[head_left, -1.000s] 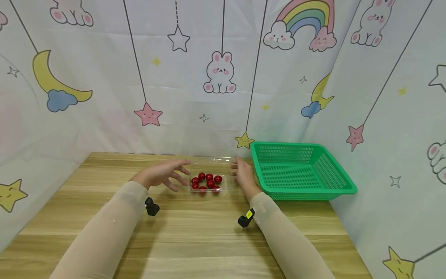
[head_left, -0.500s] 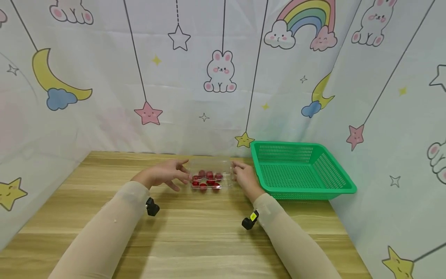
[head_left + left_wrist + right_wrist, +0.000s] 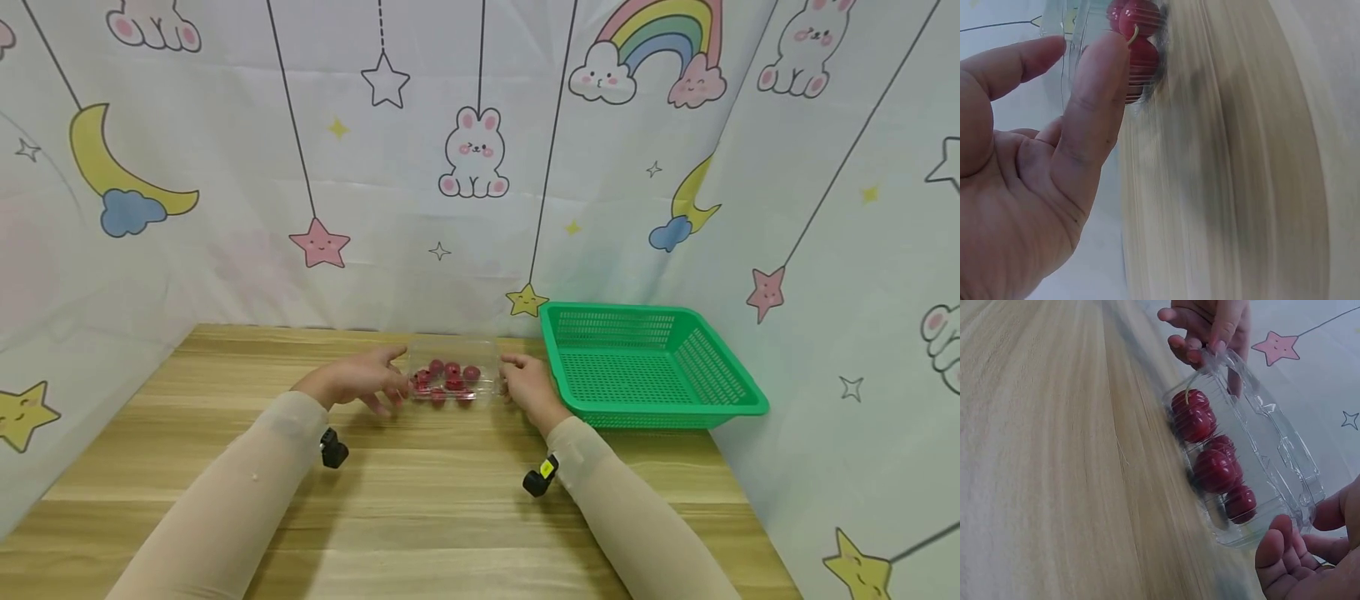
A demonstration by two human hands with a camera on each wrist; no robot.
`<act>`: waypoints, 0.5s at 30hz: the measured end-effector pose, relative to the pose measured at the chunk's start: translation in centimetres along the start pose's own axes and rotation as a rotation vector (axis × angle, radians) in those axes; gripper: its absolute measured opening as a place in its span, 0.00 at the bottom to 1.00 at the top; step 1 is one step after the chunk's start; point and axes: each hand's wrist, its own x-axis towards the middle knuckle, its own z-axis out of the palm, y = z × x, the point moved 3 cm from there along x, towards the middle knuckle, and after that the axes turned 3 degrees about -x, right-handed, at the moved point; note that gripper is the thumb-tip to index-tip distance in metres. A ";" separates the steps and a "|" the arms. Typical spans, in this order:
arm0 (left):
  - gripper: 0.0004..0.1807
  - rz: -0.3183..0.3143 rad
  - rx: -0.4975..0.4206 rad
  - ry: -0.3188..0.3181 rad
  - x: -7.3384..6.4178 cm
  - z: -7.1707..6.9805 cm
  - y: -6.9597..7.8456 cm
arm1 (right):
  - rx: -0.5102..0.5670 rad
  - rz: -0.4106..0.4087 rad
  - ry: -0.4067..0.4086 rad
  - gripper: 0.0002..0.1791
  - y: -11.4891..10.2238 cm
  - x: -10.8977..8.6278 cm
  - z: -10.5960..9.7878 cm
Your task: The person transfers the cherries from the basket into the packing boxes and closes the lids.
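Note:
A clear plastic clamshell box [image 3: 453, 350] with several red cherries [image 3: 1215, 470] inside sits at the back middle of the table, its lid over the fruit. My left hand [image 3: 360, 377] pinches the box's left end; the left wrist view has the thumb [image 3: 1096, 81] at its corner and the index finger apart from the thumb. At the opposite end, my right hand [image 3: 531, 387] holds the other corner between thumb and fingers [image 3: 1272, 547]. One cherry has a green stem, seen through the ribbed wall.
A green perforated plastic basket [image 3: 626, 408] stands to the right, close beside my right hand. The wooden table [image 3: 420, 517] ends at a white cloth backdrop [image 3: 247, 275] with cartoon prints. Small black cameras [image 3: 333, 450] are strapped to both wrists.
The box's lid, earlier raised at the back, has come forward over the cherries. Both hands have drawn in to the box's ends, and the box has shifted slightly toward the back.

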 end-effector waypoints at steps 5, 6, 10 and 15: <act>0.57 -0.041 -0.061 0.007 0.0 0.1 0.3 | 0.004 0.030 -0.033 0.32 -0.1 -0.1 0.1; 0.57 -0.051 -0.072 0.010 0.0 0.2 0.4 | -0.001 0.037 -0.040 0.32 -0.1 -0.1 0.2; 0.57 -0.072 -0.077 0.010 0.1 0.3 0.6 | -0.007 0.061 -0.060 0.32 -0.3 -0.2 0.2; 0.56 -0.089 -0.080 0.026 0.2 0.4 0.7 | -0.011 0.071 -0.076 0.35 -0.3 -0.3 0.1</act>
